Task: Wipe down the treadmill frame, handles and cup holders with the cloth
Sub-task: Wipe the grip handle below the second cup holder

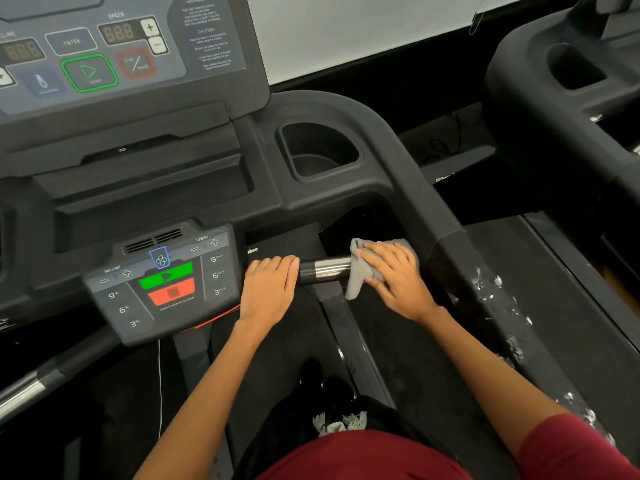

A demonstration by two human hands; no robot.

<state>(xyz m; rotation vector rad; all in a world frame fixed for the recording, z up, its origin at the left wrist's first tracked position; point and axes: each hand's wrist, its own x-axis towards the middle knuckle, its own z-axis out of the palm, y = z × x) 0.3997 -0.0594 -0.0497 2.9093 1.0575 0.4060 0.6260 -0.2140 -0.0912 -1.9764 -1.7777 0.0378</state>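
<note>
The right hand [394, 275] presses the grey cloth [360, 271] around the chrome pulse handle [325, 270], fingers curled. The left hand [268, 285] steadies the bar, fingers closed over it. Twist fully round, working outward.

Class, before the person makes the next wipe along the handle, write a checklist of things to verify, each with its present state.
1. Cloth in right hand: ok.
2. Cloth touching the handle bar: ok.
3. Left hand steadying the bar: ok.
4. Left hand clear of the control panel buttons: ok.
5. Cup holder wiped: cannot tell.
6. Side rail free of white flecks: not ok.
</note>
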